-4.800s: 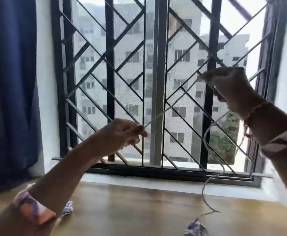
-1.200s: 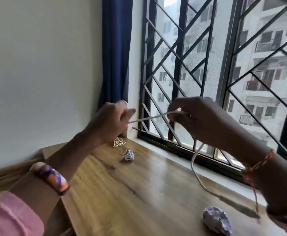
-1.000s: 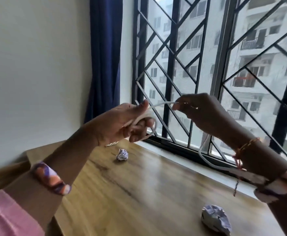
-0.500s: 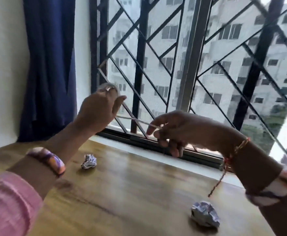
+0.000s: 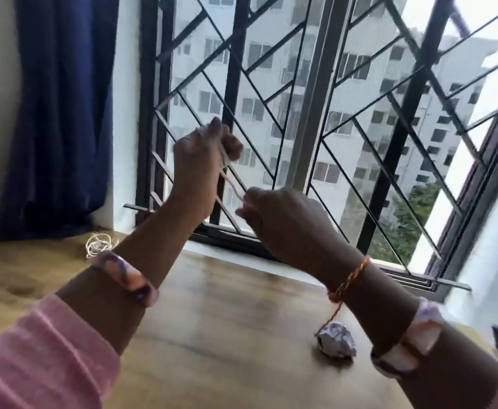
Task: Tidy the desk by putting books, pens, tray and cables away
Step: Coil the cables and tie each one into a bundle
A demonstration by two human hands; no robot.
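Your left hand [image 5: 205, 154] grips the wound cable [image 5: 232, 184]; your right hand [image 5: 274, 214] pinches its free run just below. Thin, light, limp and likely springy: pinch close to the coil, keep it taut.

Pink sleeve [image 5: 32, 355] on left arm; purple-orange bangle [image 5: 125, 277] each forearm; orange thread bracelet [image 5: 349, 278] on right wrist.

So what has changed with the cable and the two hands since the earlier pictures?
The long stretch of white cable between the hands has become short, and the loose length that hung below the right hand is gone, seemingly wound up at the left hand. Both hands have come close together. Both still grip the cable; the crumpled paper ball still lies on the desk.
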